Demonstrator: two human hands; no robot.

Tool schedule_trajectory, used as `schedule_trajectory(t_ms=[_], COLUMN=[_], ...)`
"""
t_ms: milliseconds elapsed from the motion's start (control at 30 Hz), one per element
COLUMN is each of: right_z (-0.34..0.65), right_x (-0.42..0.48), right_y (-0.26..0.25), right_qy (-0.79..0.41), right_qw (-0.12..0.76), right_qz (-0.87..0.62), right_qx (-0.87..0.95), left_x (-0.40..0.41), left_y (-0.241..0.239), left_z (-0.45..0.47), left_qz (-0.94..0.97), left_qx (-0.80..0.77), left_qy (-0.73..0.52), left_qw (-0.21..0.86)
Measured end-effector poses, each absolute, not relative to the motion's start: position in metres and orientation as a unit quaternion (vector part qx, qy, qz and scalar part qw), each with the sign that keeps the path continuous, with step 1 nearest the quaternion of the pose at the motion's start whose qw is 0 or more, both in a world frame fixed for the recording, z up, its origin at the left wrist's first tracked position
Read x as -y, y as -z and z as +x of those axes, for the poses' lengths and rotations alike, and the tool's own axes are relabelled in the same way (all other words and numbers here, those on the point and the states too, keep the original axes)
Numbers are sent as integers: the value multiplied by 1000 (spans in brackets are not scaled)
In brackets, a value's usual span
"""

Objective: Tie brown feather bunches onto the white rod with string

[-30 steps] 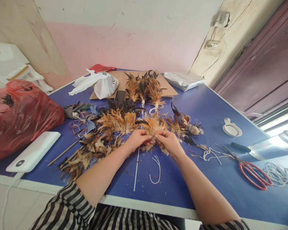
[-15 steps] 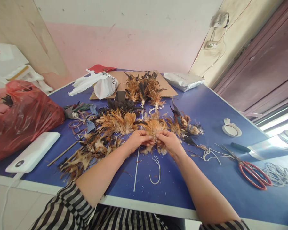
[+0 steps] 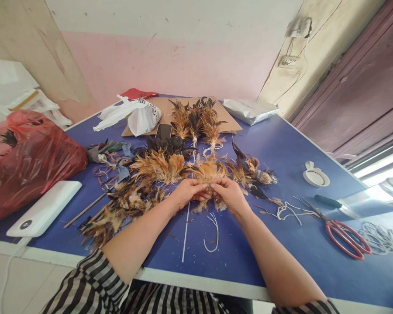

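Observation:
Between both hands, low over the blue table, is a bunch of golden-brown feathers (image 3: 211, 169). My left hand (image 3: 190, 192) pinches its base from the left, thumb against fingers. From the right, my right hand (image 3: 227, 192) pinches the same base, its thumb close to the left one. The quill ends are mostly hidden by the fingers. Left of the hands lies a row of orange-brown feathers (image 3: 160, 166), and right of them a dark and brown feather bundle (image 3: 249, 168). A short white string (image 3: 216, 235) curls on the table just below.
Red-handled scissors (image 3: 345, 237), a dark-handled knife (image 3: 329, 201) and a roll of tape (image 3: 316, 176) lie right. Tied feather bundles (image 3: 196, 117) rest on cardboard (image 3: 228, 122) at the back. A red plastic bag (image 3: 49, 152) and a white power bank (image 3: 46, 208) are left.
Both hands keep their pinch on the feather bunch, with only slight finger movement. The feather tips between them have shifted a little; the things around have stayed put.

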State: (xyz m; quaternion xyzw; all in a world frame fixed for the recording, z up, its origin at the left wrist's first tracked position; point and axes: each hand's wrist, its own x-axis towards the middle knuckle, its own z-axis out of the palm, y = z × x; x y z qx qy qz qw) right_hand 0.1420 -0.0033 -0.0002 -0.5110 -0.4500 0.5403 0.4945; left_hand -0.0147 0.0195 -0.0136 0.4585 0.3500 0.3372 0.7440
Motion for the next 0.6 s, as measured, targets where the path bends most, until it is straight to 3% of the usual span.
schedule_trajectory(t_ms=[600], right_z=[142], right_x=[4], right_y=[2], right_qy=[-542], right_qw=[489], right_qz=[-513], right_qx=[452], left_x=[-18], left_y=[13], left_z=[-14], left_qz=[496], left_qx=[-363], left_qy=[-324], left_qw=[719])
